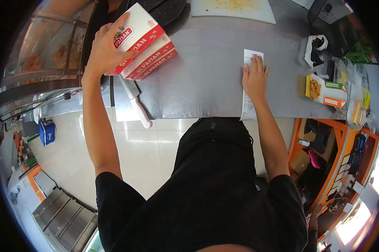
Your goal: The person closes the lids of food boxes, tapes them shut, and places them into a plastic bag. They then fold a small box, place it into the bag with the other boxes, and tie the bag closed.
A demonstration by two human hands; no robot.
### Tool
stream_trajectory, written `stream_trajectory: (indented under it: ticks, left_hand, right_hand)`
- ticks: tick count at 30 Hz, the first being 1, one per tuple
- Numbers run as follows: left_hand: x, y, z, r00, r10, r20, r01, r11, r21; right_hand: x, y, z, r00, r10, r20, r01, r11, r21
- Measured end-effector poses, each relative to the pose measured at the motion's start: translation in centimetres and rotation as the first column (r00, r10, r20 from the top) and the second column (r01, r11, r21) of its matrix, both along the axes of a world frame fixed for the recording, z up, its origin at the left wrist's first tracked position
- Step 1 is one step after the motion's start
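Observation:
My left hand (102,52) grips a white and red cardboard food box (140,24) marked "SI PAMAN", thumb on one side and fingers over the top. That box rests on further boxes of the same print (154,53), stacked at the table's left side. Just below the stack lies a knife (138,110) with a white handle, which sticks out past the table edge. My right hand (254,82) lies flat with fingers stretched on a long printed receipt (248,110), whose lower end reaches the table's front edge.
The steel table (202,63) carries a white cutting board (235,9) with crumbs at the back. On the right are a yellow carton of fried food (319,89), plastic bags (357,101) and a black-and-white item (315,49). Orange shelves (340,145) stand below right; a glass cabinet (42,50) is left.

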State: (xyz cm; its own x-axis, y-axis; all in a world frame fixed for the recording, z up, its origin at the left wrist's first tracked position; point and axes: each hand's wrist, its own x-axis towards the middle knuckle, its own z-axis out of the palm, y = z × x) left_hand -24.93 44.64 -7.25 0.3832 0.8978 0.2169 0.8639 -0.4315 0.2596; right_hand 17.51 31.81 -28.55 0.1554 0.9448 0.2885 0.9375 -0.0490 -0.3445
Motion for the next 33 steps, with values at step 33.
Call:
stream_trajectory:
  ticks: [33]
  left_hand:
    - [38.0, -13.2, -17.3, 0.933, -0.348, -0.096, 0.302, 0.899, -0.316]
  right_hand:
    - [26.5, -8.1, 4.3, 0.717, -0.292, -0.633, 0.534, 0.814, 0.229]
